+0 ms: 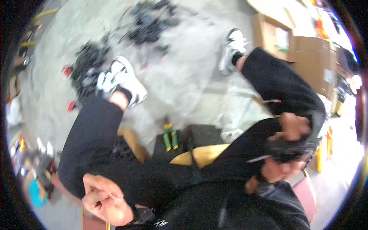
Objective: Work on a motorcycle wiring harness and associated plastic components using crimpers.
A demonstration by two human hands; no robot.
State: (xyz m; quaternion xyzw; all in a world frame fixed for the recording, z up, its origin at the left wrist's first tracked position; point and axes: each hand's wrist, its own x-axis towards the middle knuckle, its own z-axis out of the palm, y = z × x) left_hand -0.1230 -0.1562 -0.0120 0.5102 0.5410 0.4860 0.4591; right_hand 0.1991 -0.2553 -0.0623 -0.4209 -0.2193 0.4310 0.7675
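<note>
My left hand point(105, 199) is at the lower left beside my left thigh, fingers curled in and nothing visible in them. A black band or device point(143, 214) is around that wrist. On the right, my right hand point(276, 169) is smeared by motion above my right thigh. A blurred black object point(287, 148) lies against it, with another patch of skin beyond; whether the hand grips this object I cannot tell. Between my legs, pliers point(170, 138) with green and yellow handles rest on a dark surface, apart from both hands.
Tangled black cables or gear point(149, 27) lie on the grey floor ahead, with another dark heap point(86, 71) by my left shoe point(128, 82). Open cardboard boxes point(312, 65) stand at the far right. A yellow piece point(205, 154) lies between my thighs. Blurred clutter point(36, 172) fills the left edge.
</note>
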